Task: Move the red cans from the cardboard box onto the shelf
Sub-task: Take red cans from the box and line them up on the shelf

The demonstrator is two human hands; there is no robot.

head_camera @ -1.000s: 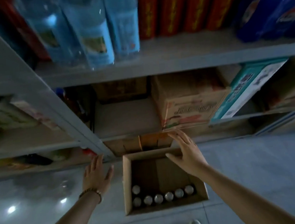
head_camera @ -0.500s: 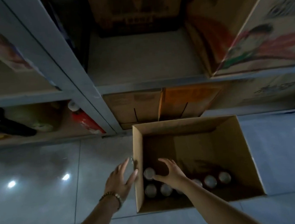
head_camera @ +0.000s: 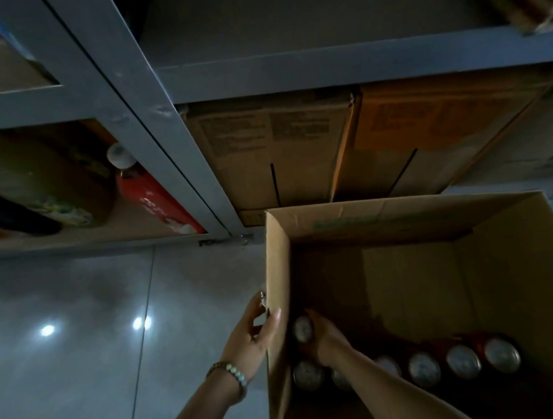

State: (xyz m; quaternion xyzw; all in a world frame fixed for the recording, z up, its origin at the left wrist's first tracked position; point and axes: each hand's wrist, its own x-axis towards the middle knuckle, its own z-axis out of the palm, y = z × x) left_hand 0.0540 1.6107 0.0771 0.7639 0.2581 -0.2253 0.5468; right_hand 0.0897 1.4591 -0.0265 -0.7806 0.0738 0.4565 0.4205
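Two hands were at the cardboard box [head_camera: 408, 225], which sat open on the grey tiled floor [head_camera: 79, 369] right in front of the metal shelf [head_camera: 321, 66]. Left hand [head_camera: 248, 338] was on the box's left wall from outside, thumb hooked over the rim, fingers against the outer face, so it pinched the cardboard edge; beaded bracelet [head_camera: 233, 374] on that wrist. Right hand [head_camera: 324, 338] was down inside the box at the left end, fingers curled around the side of one red can [head_camera: 303, 328] that stood apart from the others, a bit further from the camera; grip looked wrapped on it, though the fingertips were hidden in shadow. Remaining cans sat upright in a row [head_camera: 461, 360] along the near wall of the box, silver tops up, red sides just visible on the right ones; the forearm covered part of the row, so exact count not clear. Rest of the box floor was bare cardboard. Shelf level directly above the box showed a bare grey board. Below it, two closed cartons [head_camera: 278, 150] side by side, touching. Left bay held a red bottle with white cap [head_camera: 149, 196] lying on its side and some dark packaged goods, too dim to identify. Scene lighting was poor overall
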